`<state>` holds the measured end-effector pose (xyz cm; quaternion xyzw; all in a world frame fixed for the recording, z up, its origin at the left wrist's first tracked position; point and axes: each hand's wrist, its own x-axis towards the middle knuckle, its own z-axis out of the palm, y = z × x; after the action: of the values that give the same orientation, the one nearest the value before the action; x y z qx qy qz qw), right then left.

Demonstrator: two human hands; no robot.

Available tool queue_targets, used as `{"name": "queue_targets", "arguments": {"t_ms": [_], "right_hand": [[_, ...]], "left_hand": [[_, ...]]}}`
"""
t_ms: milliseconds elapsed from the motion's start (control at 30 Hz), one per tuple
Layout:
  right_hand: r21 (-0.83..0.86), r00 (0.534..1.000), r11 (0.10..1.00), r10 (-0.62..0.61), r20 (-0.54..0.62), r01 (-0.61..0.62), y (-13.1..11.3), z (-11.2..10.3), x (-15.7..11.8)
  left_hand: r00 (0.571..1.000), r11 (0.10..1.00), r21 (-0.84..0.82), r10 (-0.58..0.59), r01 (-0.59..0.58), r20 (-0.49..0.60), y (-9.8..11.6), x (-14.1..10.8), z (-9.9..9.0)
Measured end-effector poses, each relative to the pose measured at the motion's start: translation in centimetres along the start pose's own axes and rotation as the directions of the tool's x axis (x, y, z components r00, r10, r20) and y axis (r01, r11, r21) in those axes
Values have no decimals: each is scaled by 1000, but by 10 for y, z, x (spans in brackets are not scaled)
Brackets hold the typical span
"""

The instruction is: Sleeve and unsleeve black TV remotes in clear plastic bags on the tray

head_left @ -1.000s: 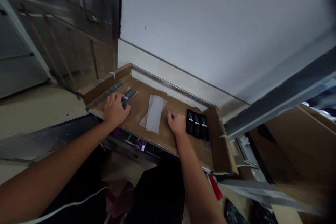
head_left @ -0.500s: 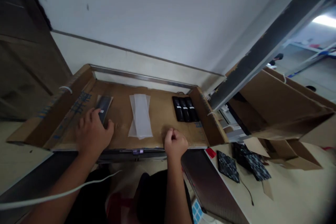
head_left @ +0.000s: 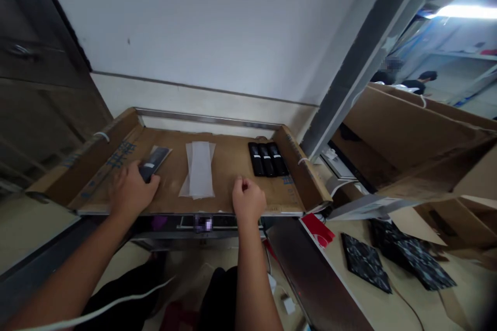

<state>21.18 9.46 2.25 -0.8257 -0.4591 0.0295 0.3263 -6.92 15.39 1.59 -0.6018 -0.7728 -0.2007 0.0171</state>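
A shallow cardboard tray (head_left: 229, 165) lies in front of me. At its left, my left hand (head_left: 134, 186) has its thumb and fingers around the near end of a dark, flat item in a clear sleeve (head_left: 155, 159) with a small white label. Several translucent sleeves (head_left: 201, 169) are stacked, slightly fanned, in the middle. Three black items with white labels (head_left: 266, 159) lie side by side at the right. My right hand (head_left: 248, 197) rests closed near the front edge, between the sleeves and the black items; whatever its fingers might hold is hidden.
Cardboard walls (head_left: 306, 168) bound the tray at both sides. A grey post (head_left: 349, 57) rises at the right, beside a large open carton (head_left: 423, 139). Dark patterned packages (head_left: 365, 261) lie on the floor. People (head_left: 421, 81) are far back. A white cable crosses lower left.
The camera view has shifted, showing more of the room at the right. My left hand still holds the sleeved dark item, now turned more to the right. My right hand stays closed.
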Motion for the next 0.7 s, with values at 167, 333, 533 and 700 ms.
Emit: {"name": "queue_targets", "arguments": {"t_ms": [167,333,533,700], "right_hand": [[249,999,968,-35,17,30,5,-3,0],[457,1000,889,-19,24,6,12,-4,8],[872,866,456,-348,359,-178,0,-17,-1],[919,744,138,-550,380,-368,-38,-31,-22]], "left_hand": [[902,997,77,-28,-6,430,-1,50,-9],[874,1000,5,3,-7,486,1,55,-25],[955,864,-496,68,89,290,32,-28,-57],[910,725,-658,387,-203,146,96,-75,-72]]}}
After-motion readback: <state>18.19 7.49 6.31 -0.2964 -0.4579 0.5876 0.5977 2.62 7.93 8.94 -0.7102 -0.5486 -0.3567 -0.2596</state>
